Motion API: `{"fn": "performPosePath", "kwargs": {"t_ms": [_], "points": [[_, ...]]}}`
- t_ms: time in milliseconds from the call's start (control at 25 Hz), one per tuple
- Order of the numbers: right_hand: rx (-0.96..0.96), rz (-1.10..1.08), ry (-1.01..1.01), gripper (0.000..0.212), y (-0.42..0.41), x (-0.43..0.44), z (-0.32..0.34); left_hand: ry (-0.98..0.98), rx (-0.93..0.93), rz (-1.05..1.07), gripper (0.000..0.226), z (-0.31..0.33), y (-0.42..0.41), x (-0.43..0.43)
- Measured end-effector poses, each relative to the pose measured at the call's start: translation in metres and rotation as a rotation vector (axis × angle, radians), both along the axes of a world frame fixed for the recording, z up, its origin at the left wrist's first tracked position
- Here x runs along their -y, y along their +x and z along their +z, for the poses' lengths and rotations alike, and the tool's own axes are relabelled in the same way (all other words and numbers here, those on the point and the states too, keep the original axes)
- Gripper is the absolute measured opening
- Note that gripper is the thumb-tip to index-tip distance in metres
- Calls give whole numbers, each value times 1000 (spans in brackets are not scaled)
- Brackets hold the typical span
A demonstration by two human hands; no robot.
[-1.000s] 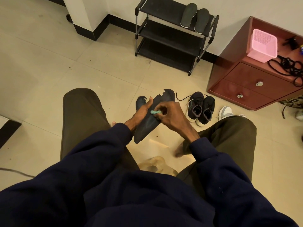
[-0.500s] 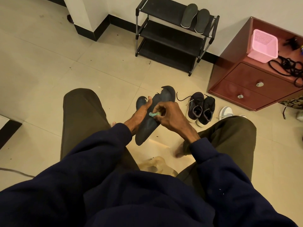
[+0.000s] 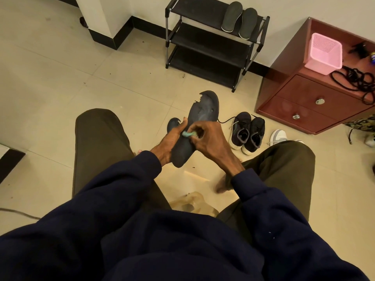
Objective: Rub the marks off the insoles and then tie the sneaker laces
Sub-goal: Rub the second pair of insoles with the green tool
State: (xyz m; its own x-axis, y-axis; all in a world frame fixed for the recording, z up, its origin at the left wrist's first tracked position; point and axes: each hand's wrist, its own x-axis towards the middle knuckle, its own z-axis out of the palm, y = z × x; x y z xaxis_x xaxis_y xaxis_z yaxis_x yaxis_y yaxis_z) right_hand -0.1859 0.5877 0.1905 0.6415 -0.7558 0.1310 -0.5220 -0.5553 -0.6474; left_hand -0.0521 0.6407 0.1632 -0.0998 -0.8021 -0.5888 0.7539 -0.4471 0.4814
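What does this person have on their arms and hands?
Dark navy long sleeves cover both arms; the left sleeve and the right sleeve end in snug cuffs at the wrists. A few tiny pale specks dot the right sleeve. The left hand and right hand are bare: no gloves, watch or ring shows.

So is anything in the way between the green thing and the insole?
Nothing visible. The right hand pinches the green eraser right against the insole, which the left hand holds.
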Motion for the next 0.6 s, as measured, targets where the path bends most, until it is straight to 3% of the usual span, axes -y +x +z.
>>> {"fn": "performPosePath", "kwargs": {"t_ms": [80, 160, 280, 360, 520, 600], "points": [[0, -189, -138, 17, -4, 11, -1, -11, -18, 0, 41, 1, -1, 1], [24, -203, -159, 17, -5, 10, 2, -20, 9, -1, 41, 0, -1, 1], [6, 99, 155, 16, 2, -7, 15, -8, 80, -26, 51, -8, 5, 2], [-3, 116, 241, 15, 3, -6, 15, 23, 70, -27, 59, -11, 8, 2], [-29, -127, -113, 12, 0, 2, 2, 16, 101, -49, 60, -7, 3, 3], [-13, -2, -1, 11, 1, -4, 4, 2, 103, -34, 65, -4, 4, 3]]}}
